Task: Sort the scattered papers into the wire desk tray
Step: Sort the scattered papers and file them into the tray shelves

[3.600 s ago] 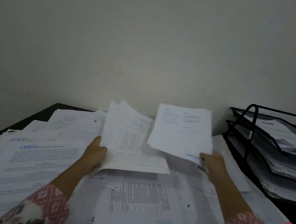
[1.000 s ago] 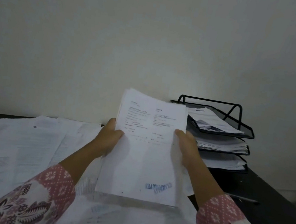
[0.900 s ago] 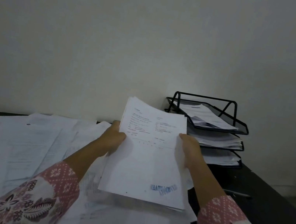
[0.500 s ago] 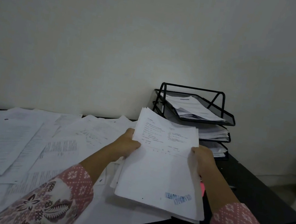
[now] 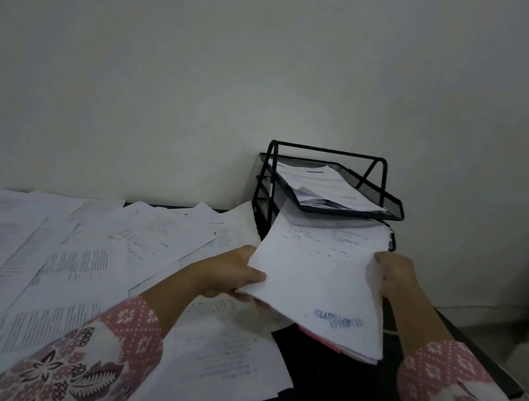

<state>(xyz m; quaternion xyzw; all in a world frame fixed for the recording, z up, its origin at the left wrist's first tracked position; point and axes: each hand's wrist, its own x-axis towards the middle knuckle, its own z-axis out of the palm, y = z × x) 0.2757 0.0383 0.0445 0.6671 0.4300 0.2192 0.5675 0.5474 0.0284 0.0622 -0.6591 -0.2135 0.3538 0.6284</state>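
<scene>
Stack [image 5: 320,278] now reaches wire tray [image 5: 390,208]; left hand [image 5: 227,276], right hand [image 5: 393,273] grip its sides. Filing step; next, slide into tier 2.

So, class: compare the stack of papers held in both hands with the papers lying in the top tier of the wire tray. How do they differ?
The held stack is gripped at both edges and off the desk; the top-tier papers rest untouched in the wire tray. The held stack shows a blue stamp; the top-tier papers show none. Both are white printed sheets.
</scene>
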